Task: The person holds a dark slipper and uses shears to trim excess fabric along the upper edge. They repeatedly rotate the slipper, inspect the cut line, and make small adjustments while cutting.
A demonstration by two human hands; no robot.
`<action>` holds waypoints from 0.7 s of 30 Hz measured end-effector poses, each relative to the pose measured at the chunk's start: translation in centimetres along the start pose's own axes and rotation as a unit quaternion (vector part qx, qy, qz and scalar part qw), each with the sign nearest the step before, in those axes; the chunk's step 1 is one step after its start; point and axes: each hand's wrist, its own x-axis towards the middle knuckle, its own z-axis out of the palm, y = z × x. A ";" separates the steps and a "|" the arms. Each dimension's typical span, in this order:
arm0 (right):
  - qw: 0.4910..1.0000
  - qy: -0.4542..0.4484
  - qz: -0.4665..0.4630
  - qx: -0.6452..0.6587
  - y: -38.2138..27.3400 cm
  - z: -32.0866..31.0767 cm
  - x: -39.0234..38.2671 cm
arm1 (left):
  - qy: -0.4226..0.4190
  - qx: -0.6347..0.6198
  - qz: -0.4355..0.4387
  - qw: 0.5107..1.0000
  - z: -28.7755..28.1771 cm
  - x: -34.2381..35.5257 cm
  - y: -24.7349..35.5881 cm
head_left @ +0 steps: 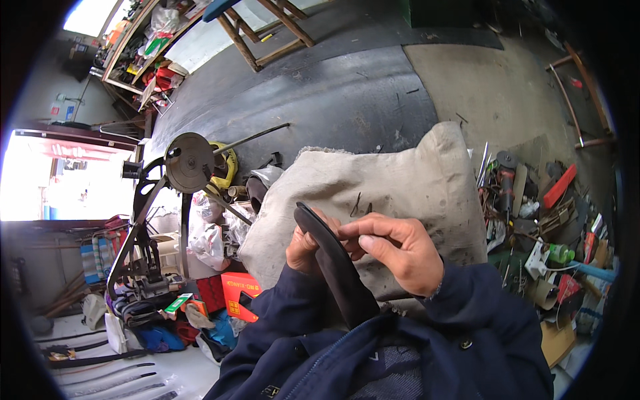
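Fingers of the left hand (302,253) grasp a long black piece (337,267) mid-frame; the right hand (405,257) curls beside it over pale cloth (380,170), whether grasping anything I can't tell.

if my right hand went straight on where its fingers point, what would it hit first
The right hand would likely meet the long dark item held in the left hand first, or perhaps that hand itself; depth there is unclear.

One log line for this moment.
left hand: grips long dark item | right hand: fingers bent beside item | lap: beige cloth
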 end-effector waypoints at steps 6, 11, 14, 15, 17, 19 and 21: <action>0.995 0.009 0.054 0.086 1.5 -0.9 1.1 | 0.038 -0.009 -0.046 0.998 -0.3 -0.2 0.0; 0.992 0.010 0.062 0.109 2.3 -1.5 1.5 | 0.039 -0.039 -0.048 0.997 -0.7 -0.2 -0.3; 0.990 0.012 0.070 0.121 2.6 -1.8 1.6 | 0.017 -0.032 -0.043 0.998 -1.2 0.2 -0.4; 0.991 0.005 0.059 0.123 2.7 -1.9 1.6 | 0.011 -0.027 -0.040 0.999 -1.4 0.2 -0.5; 0.992 0.006 0.055 0.113 2.9 -1.9 1.8 | 0.003 -0.018 -0.037 0.999 -1.8 0.3 -0.6; 0.996 0.011 0.030 0.088 3.1 -1.8 1.8 | 0.014 -0.003 -0.033 0.999 -2.4 0.2 -0.7; 0.999 0.030 0.009 0.038 3.0 -1.5 1.6 | -0.018 -0.010 -0.039 0.999 -3.1 0.4 -0.7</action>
